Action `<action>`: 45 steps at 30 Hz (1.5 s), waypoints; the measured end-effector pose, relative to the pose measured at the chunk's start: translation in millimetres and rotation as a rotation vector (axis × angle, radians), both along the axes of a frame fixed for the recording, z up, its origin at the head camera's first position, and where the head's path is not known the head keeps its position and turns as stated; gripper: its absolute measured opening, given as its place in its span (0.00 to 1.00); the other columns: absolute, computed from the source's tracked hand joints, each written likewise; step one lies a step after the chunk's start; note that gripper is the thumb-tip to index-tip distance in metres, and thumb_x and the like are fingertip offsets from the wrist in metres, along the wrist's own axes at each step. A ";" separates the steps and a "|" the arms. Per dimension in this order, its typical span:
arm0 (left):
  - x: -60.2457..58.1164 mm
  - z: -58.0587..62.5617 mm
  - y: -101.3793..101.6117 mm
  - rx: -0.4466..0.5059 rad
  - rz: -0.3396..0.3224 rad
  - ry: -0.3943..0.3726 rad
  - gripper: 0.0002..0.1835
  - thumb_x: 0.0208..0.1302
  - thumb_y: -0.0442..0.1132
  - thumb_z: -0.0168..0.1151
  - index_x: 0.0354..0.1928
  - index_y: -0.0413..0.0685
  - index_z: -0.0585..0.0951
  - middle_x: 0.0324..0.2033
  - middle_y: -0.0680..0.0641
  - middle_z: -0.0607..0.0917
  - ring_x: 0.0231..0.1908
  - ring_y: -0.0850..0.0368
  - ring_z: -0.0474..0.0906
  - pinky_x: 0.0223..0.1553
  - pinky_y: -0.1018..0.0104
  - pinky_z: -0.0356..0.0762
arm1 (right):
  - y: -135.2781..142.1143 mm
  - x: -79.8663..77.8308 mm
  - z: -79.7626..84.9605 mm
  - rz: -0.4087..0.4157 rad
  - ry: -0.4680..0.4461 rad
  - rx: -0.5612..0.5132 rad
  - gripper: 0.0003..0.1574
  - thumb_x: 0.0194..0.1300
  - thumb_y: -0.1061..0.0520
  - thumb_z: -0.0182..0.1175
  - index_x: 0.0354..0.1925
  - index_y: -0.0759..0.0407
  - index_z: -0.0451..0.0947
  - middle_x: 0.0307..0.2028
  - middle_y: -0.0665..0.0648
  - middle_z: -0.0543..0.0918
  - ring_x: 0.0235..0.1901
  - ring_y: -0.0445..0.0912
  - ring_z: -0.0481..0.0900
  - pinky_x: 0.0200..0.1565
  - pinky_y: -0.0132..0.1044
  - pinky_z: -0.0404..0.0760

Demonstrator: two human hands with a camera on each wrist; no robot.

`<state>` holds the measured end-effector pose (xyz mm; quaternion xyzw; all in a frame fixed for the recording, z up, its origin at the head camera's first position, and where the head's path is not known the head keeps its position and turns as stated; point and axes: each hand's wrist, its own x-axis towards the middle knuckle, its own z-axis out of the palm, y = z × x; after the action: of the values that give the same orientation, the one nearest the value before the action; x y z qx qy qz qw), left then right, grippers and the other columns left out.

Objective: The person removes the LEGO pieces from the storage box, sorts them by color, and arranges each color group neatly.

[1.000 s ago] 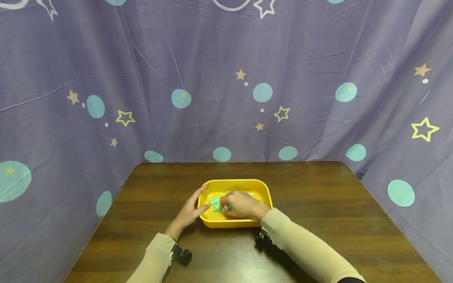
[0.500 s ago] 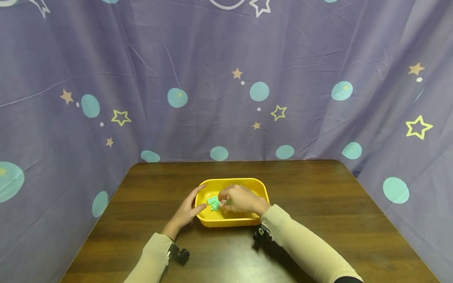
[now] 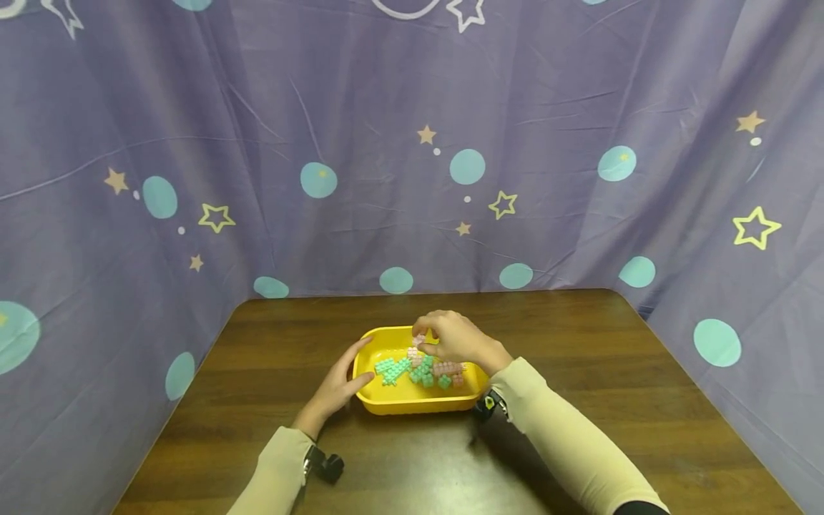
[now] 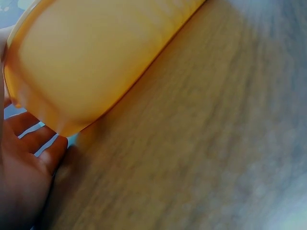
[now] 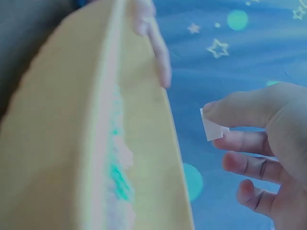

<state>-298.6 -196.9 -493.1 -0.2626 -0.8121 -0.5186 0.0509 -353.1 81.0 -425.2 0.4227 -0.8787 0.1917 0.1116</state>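
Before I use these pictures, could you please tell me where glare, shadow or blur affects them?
Head: glare on the table near the bottom edge, a shadow beside the right sleeve. Left wrist: table blurred, lower right corner washed out. Right wrist: near rim of the yellow tray and the pink and green pieces smeared, the small pale piece crisper.

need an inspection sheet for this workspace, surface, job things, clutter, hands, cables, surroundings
surface: brown wood-grain table, some glare in the near part
job's things: yellow tray holding green pieces and pink pieces; pale piece held out of the pile
clutter: nothing seen
grippers: left hand holds the tray's left end; right hand pinches the pale piece
cables: nothing seen
surroundings: purple curtain with stars and dots, behind and on both sides
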 end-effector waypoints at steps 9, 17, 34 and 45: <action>0.7 -1.9 -1.9 0.011 -0.010 -0.006 0.36 0.64 0.32 0.61 0.71 0.33 0.60 0.70 0.32 0.63 0.70 0.35 0.56 0.69 0.49 0.55 | 30.2 -12.4 8.3 -0.117 -0.035 -0.140 0.13 0.58 0.56 0.68 0.44 0.51 0.83 0.36 0.46 0.85 0.33 0.44 0.81 0.36 0.35 0.80; 0.9 -1.1 -3.3 0.025 -0.025 -0.022 0.37 0.64 0.31 0.61 0.72 0.32 0.58 0.70 0.30 0.61 0.69 0.32 0.57 0.65 0.34 0.55 | 55.6 -20.8 3.3 -0.199 -0.005 -0.177 0.09 0.61 0.54 0.67 0.42 0.51 0.85 0.32 0.45 0.83 0.29 0.41 0.77 0.32 0.32 0.76; -2.7 3.9 -2.2 0.033 -0.038 -0.023 0.36 0.64 0.29 0.60 0.72 0.32 0.58 0.70 0.29 0.60 0.67 0.30 0.59 0.61 0.34 0.62 | 94.3 -33.1 -25.0 -0.401 -0.063 -0.221 0.11 0.53 0.54 0.69 0.37 0.55 0.85 0.29 0.49 0.83 0.29 0.42 0.78 0.35 0.37 0.78; -2.6 -0.8 0.9 0.034 -0.047 -0.034 0.36 0.64 0.28 0.60 0.72 0.32 0.57 0.70 0.29 0.60 0.67 0.30 0.60 0.60 0.36 0.66 | 113.4 -30.9 -54.4 -0.531 -0.134 -0.161 0.11 0.53 0.52 0.69 0.35 0.56 0.84 0.29 0.50 0.86 0.31 0.44 0.82 0.39 0.43 0.81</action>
<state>-301.2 -196.0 -493.9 -0.2720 -0.7975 -0.5377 0.0295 -384.0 194.4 -479.6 0.1538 -0.9460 0.2524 0.1329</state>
